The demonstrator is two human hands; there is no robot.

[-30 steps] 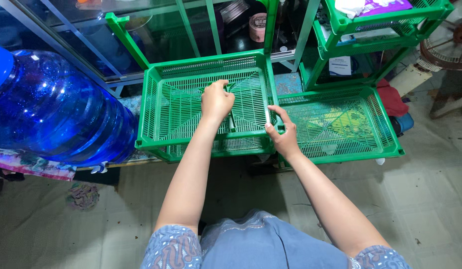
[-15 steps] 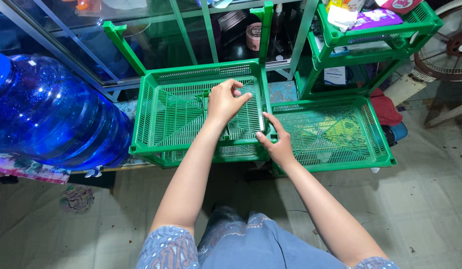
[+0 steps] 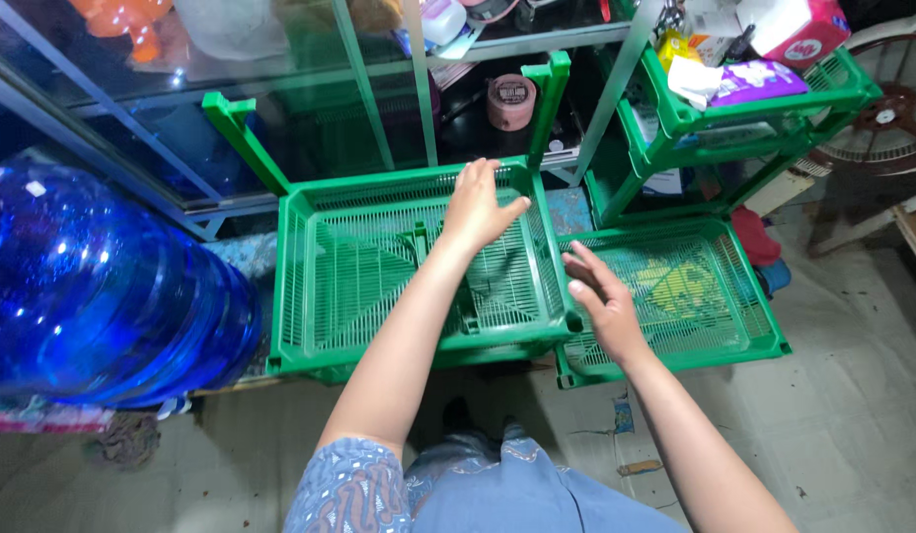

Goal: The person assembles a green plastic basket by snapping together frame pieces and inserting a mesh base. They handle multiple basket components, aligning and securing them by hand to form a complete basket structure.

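Nearest me, my right hand (image 3: 601, 301) has let go of the green tray's front right corner, which it gripped half a second ago; it now hangs open, fingers spread, just beside that corner. My left hand (image 3: 478, 202) has moved off the mesh floor toward the far rim and hovers open, holding nothing. The green mesh tray (image 3: 379, 286) sits on the floor, free of both hands, beside a second green tray (image 3: 715, 326) and the blue water jug (image 3: 103, 286)
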